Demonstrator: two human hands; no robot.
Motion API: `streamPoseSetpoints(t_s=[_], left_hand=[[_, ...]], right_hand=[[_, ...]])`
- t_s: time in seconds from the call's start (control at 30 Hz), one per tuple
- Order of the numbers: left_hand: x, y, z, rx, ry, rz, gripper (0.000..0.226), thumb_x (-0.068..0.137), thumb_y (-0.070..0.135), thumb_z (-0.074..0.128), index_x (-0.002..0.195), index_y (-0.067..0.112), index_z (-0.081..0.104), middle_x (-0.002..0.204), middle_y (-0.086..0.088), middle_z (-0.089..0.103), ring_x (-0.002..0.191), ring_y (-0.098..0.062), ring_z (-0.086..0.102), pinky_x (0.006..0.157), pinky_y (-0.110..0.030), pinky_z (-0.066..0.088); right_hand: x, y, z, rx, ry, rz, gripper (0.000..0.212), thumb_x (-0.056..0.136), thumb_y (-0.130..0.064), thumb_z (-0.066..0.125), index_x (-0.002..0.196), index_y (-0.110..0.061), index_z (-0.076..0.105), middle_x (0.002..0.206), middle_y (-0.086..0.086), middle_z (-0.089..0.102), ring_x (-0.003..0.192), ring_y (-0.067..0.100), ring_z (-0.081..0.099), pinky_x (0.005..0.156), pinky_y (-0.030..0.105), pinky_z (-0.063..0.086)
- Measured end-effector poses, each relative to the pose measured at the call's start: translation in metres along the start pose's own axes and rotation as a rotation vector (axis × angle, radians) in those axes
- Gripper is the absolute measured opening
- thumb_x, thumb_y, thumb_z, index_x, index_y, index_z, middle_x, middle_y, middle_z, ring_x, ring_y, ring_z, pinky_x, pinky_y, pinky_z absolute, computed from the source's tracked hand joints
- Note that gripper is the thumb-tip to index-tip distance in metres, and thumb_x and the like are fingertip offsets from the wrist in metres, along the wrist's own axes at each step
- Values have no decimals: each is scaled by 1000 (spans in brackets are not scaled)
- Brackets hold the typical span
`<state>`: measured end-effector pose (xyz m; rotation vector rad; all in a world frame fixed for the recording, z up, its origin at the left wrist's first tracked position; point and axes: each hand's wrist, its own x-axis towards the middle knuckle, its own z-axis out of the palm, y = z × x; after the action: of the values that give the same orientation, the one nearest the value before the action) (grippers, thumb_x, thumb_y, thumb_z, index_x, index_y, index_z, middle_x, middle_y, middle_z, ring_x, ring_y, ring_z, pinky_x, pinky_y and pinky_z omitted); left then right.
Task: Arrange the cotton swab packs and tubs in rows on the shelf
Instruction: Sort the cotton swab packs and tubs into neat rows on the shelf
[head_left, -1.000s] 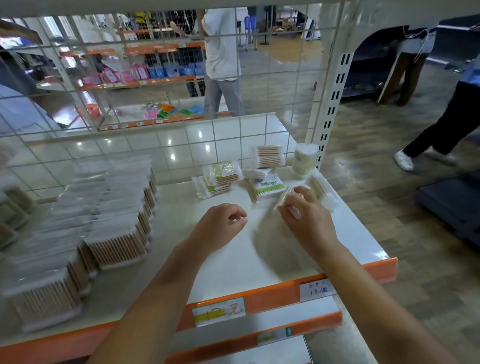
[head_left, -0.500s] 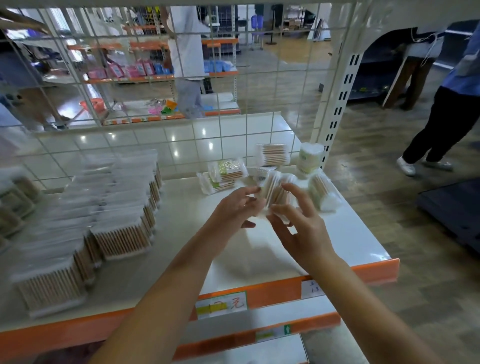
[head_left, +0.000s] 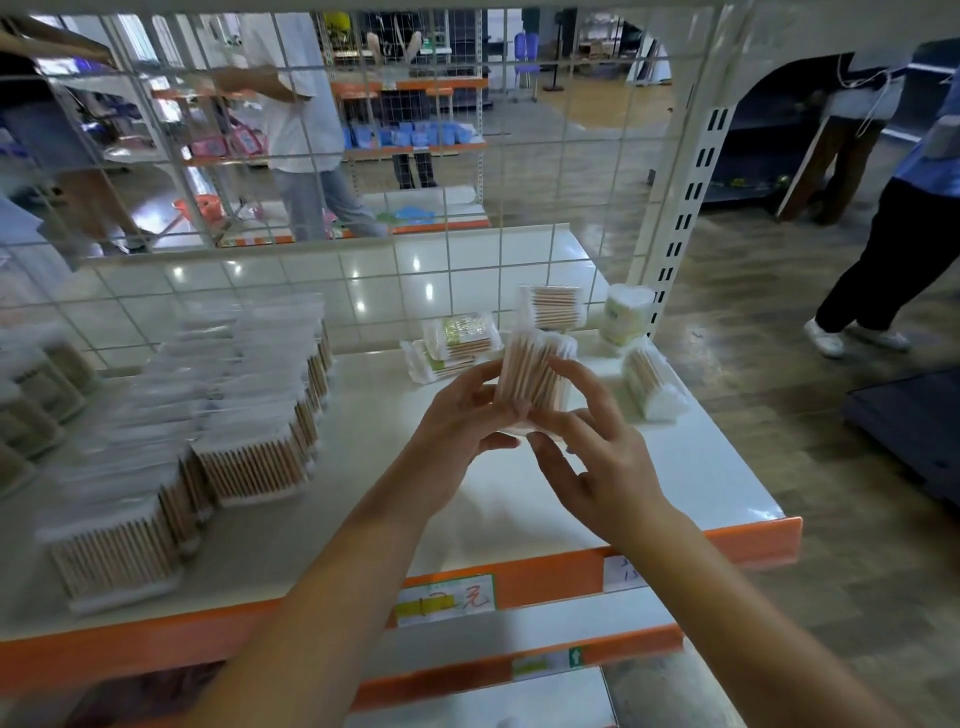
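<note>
Both hands hold one clear pack of wooden cotton swabs upright above the white shelf. My left hand grips its lower left side. My right hand holds its lower right edge, the fingers spread. Rows of the same swab packs fill the shelf's left half. Loose packs lie at the back: two green-labelled ones, one standing pack, a round tub and a pack on its side.
A white wire grid backs the shelf, and a slotted post stands at its right rear corner. The orange front edge carries price labels. People stand in the aisle behind and at the right.
My right hand lifted a swab pack from the shelf's right side. My left hand came over and took hold of it too. The pack now stands upright between both hands.
</note>
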<state>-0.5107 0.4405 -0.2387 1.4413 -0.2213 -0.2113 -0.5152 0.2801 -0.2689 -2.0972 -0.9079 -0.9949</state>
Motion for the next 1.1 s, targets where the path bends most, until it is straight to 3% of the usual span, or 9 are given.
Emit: streamPoseSetpoints(t_s=[0.13, 0.2, 0.3, 0.4, 0.5, 0.63, 0.77, 0.9, 1.1], left_hand=[[3, 3, -7, 116, 55, 27, 63, 62, 36, 68, 123, 20, 58, 113, -9, 65, 105, -29, 61, 95, -54, 45], [5, 6, -10, 164, 73, 53, 63, 58, 38, 69, 119, 23, 61, 115, -6, 64, 107, -24, 60, 95, -46, 47], [7, 7, -14, 119, 108, 88, 54, 54, 26, 77, 106, 26, 65, 113, -3, 64, 105, -22, 60, 93, -37, 47], [8, 10, -12, 133, 72, 114, 57, 54, 18, 79, 108, 26, 62, 114, -7, 62, 98, -17, 60, 84, -31, 51], [9, 10, -10, 137, 51, 114, 55, 54, 16, 81, 104, 30, 63, 108, 7, 64, 100, -8, 61, 82, -23, 51], [6, 4, -12, 107, 65, 116, 58, 49, 24, 80, 105, 29, 65, 104, 7, 65, 100, -14, 63, 79, -26, 53], [6, 3, -15, 75, 103, 139, 62, 59, 10, 74, 118, 22, 58, 106, 1, 63, 100, -16, 62, 81, -30, 54], [4, 2, -18, -23, 138, 160, 53, 63, 9, 71, 113, 25, 59, 100, 8, 69, 97, -14, 64, 83, -31, 54], [-4, -2, -26, -288, 19, 147, 49, 80, 10, 57, 126, -3, 51, 117, -20, 59, 105, -31, 59, 83, -37, 51]], right_hand=[[2, 1, -6, 18, 83, 33, 16, 92, -21, 50, 106, -14, 52, 130, 13, 41, 73, 10, 58, 50, 27, 49], [3, 3, -9, 41, 148, 88, 20, 91, -22, 51, 109, -13, 52, 127, 12, 43, 79, 15, 60, 62, 20, 48], [4, 8, -11, 64, 215, 172, 25, 88, -20, 55, 111, -12, 52, 123, 12, 46, 95, 18, 56, 77, 20, 47], [7, 6, -12, 189, 131, 301, 36, 84, -26, 59, 118, -18, 51, 123, 3, 48, 102, 15, 56, 84, 22, 46], [9, 0, -11, 534, -85, 619, 37, 79, -30, 64, 115, -34, 52, 109, -4, 62, 90, 12, 63, 78, 27, 50], [5, -2, -4, 705, -156, 745, 39, 76, -27, 66, 114, -27, 58, 100, 7, 69, 86, 20, 67, 74, 34, 53], [7, -5, 0, 733, -147, 749, 44, 76, -17, 71, 114, -32, 56, 103, 6, 67, 89, 18, 66, 75, 32, 53], [12, -11, 4, 734, -101, 734, 47, 77, -14, 70, 114, -36, 52, 102, 4, 67, 88, 18, 66, 76, 34, 54], [16, -23, 4, 915, 116, 762, 20, 79, -12, 59, 94, -25, 54, 87, -1, 70, 71, 16, 65, 62, 28, 49]])
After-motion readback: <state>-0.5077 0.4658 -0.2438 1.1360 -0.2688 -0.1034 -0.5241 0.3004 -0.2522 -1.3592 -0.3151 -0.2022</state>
